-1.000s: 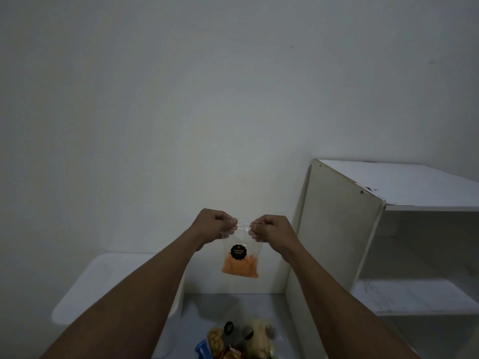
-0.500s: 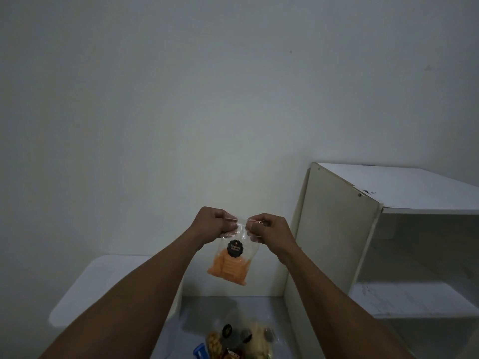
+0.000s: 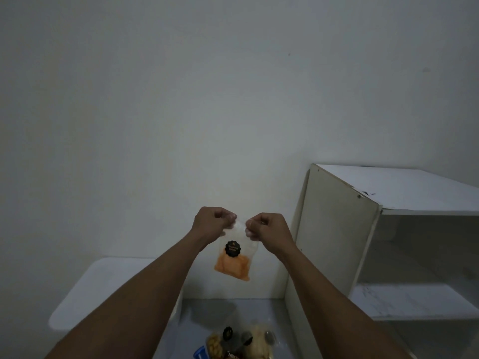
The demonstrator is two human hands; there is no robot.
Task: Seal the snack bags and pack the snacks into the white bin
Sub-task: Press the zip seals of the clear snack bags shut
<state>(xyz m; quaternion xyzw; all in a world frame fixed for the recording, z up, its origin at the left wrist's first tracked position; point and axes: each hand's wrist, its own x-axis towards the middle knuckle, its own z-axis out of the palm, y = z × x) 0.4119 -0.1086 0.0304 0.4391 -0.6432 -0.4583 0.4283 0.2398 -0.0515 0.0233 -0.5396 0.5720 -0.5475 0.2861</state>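
Observation:
A small clear snack bag [image 3: 234, 257] with orange chips and a round black label hangs in the air in front of the wall. My left hand [image 3: 211, 224] pinches its top left corner and my right hand [image 3: 267, 228] pinches its top right corner, fingers close together along the top strip. The bag tilts a little, bottom swung right. Below, on the grey floor, lie several more snack bags [image 3: 241, 340] with black labels, pale and yellow contents. The white bin [image 3: 85, 294] stands at the lower left, partly hidden by my left forearm.
A white open shelf unit [image 3: 383, 229] stands on the right, its side panel close to my right arm. A blue item [image 3: 199, 354] peeks in at the bottom edge. A plain white wall fills the background.
My hands have moved slightly closer along the bag's top. The bag has swung from hanging straight, to the left, and now hangs tilted with its bottom to the right.

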